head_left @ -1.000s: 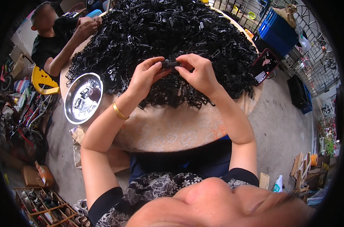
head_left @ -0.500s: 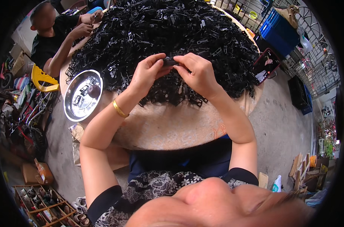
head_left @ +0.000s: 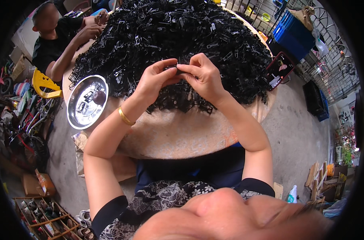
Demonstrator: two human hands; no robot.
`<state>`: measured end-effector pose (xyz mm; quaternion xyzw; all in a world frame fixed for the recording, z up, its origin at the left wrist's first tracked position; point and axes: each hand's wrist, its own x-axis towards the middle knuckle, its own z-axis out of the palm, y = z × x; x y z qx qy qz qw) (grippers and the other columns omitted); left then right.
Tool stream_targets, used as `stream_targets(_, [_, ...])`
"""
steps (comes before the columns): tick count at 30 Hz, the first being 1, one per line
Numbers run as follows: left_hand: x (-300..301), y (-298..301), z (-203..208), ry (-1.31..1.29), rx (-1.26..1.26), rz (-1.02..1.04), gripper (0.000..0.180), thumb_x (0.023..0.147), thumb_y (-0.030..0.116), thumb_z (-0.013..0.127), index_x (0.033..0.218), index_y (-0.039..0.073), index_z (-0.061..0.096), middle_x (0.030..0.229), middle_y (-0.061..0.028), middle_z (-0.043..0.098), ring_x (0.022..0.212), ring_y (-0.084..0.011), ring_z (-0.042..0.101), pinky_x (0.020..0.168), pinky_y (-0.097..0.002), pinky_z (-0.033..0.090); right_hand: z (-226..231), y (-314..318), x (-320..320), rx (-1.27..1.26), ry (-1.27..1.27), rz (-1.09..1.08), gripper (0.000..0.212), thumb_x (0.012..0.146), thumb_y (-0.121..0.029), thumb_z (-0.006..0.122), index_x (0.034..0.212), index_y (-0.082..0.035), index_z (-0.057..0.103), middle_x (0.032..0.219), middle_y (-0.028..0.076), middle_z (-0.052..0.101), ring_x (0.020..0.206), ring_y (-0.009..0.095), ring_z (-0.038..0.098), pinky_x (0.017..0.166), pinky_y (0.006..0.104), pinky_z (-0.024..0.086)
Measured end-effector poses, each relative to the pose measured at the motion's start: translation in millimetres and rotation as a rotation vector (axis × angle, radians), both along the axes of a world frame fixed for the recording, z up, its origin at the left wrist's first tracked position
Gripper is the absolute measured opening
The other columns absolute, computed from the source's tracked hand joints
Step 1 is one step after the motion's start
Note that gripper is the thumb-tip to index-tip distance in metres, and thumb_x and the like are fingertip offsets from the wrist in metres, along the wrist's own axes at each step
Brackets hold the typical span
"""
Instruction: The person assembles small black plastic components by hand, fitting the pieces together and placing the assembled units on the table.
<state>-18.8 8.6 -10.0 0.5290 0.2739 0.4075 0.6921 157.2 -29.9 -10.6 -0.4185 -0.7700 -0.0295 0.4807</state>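
Both my hands meet above a wide heap of small black plastic parts [head_left: 170, 36] on a round table [head_left: 170, 140]. Between thumb and fingers, my left hand [head_left: 156, 78] grips a small black plastic part [head_left: 178, 69], mostly covered by the fingers. Pinched on the right end of that same part is my right hand [head_left: 206, 78]. The part's exact shape cannot be made out. To the left of my left forearm, a round metal bowl [head_left: 72, 116] holds a few black parts and a dark round object [head_left: 99, 97].
A phone [head_left: 279, 71] leans at the table's right edge. Across to the left, another person [head_left: 60, 44] handles something small at the heap. A yellow plastic piece [head_left: 46, 84] stands beside the table. Blue crates [head_left: 293, 34] stand at the far right, a shoe rack [head_left: 50, 218] at the lower left.
My right hand has shifted slightly left, nearer my left fingers, and covers more of the black part. The other person's hand has moved a little.
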Motion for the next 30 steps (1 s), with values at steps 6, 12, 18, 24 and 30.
stream_targets(6, [4, -13, 14, -0.107, 0.043, -0.120, 0.039, 0.088, 0.007, 0.055, 0.123, -0.006, 0.043, 0.109, -0.0120, 0.055, 0.089, -0.0191, 0.063, 0.082, -0.0288, 0.053, 5, 5, 8, 0.004, 0.261, 0.258, 0.016, 0.076, -0.011, 0.068, 0.091, -0.006, 0.069, 0.089, 0.007, 0.059, 0.075, 0.014, 0.056, 0.061, 0.0256, 0.047])
stream_targets(12, [19, -49, 5, 0.313, 0.602, -0.582, 0.026, 0.083, 0.002, 0.058, 0.109, 0.002, 0.058, 0.101, -0.0089, 0.062, 0.088, -0.0178, 0.063, 0.074, -0.0300, 0.051, 14, 45, 55, -0.420, 0.656, -0.059, 0.024, 0.087, -0.023, 0.057, 0.093, -0.002, 0.067, 0.078, 0.004, 0.066, 0.064, 0.011, 0.060, 0.061, 0.0239, 0.048])
stream_targets(18, [18, -72, -2, 0.318, 0.817, -0.873, 0.028, 0.080, 0.002, 0.060, 0.109, 0.003, 0.059, 0.102, -0.0135, 0.064, 0.089, -0.0261, 0.062, 0.076, -0.0332, 0.049, 12, 104, 38, -0.202, -0.435, -0.211, 0.025, 0.076, -0.014, 0.060, 0.100, -0.010, 0.066, 0.100, 0.008, 0.064, 0.095, 0.026, 0.057, 0.082, 0.0359, 0.048])
stream_targets(24, [29, -70, -7, 0.331, 0.764, -0.921, 0.028, 0.081, 0.002, 0.059, 0.109, 0.003, 0.059, 0.099, -0.0142, 0.064, 0.088, -0.0262, 0.063, 0.076, -0.0345, 0.049, 3, 134, 23, -0.155, -0.625, -0.500, 0.028, 0.076, -0.009, 0.055, 0.103, -0.010, 0.060, 0.108, 0.011, 0.053, 0.108, 0.027, 0.048, 0.084, 0.0419, 0.045])
stream_targets(30, [17, -71, -4, 0.365, 0.742, -0.861, 0.027, 0.082, 0.006, 0.060, 0.108, 0.003, 0.059, 0.095, -0.0143, 0.064, 0.083, -0.0260, 0.063, 0.073, -0.0341, 0.050, 14, 145, 28, -0.272, -0.603, -0.452, 0.016, 0.075, -0.012, 0.054, 0.083, -0.007, 0.066, 0.091, 0.014, 0.061, 0.083, 0.030, 0.062, 0.075, 0.0407, 0.050])
